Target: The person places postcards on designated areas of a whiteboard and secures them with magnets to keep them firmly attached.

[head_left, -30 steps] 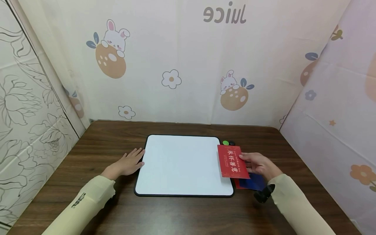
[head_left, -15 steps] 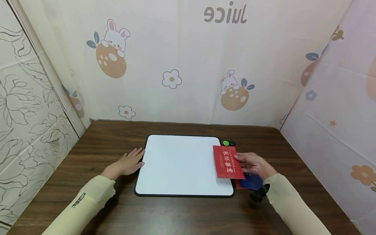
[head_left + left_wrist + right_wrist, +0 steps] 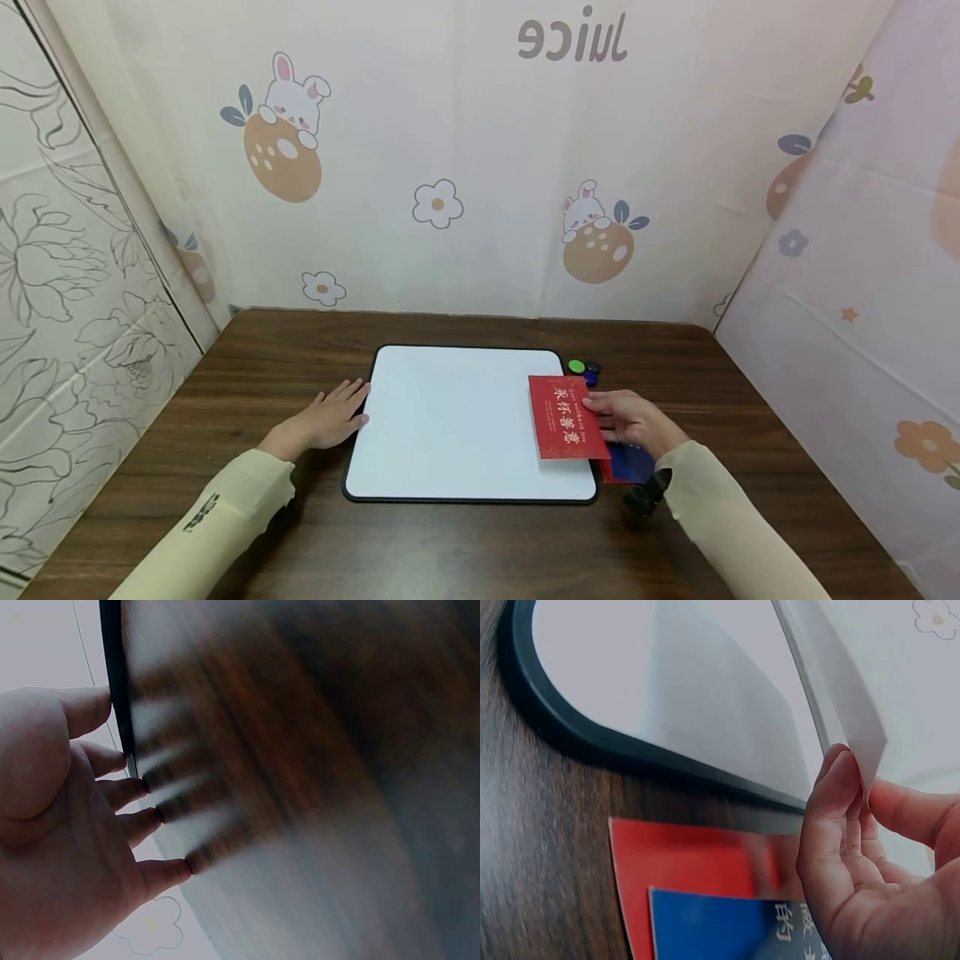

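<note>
A whiteboard (image 3: 450, 425) with a black frame lies flat on the table. My left hand (image 3: 324, 418) rests with spread, straight fingers on the wood, its fingertips at the board's left edge; the left wrist view shows the same hand (image 3: 82, 802) beside the black frame. Between thumb and fingers, my right hand (image 3: 630, 421) pinches a red card (image 3: 566, 429) with white lettering by its right edge. The card is held above the board's right side. In the right wrist view its pale back (image 3: 855, 712) shows, with the thumb and fingers (image 3: 829, 817) on either side.
Beneath my right hand, another red card (image 3: 682, 851) and a blue card (image 3: 705, 922) overlap on the table right of the board. Round magnets, green (image 3: 576, 367), black (image 3: 592, 367) and blue (image 3: 589, 379), sit near its upper right corner. A patterned curtain (image 3: 495, 275) hangs behind the table.
My right hand has carried the red card left, further over the whiteboard. The blue magnet has come into view behind it. My left hand has stayed in place.
</note>
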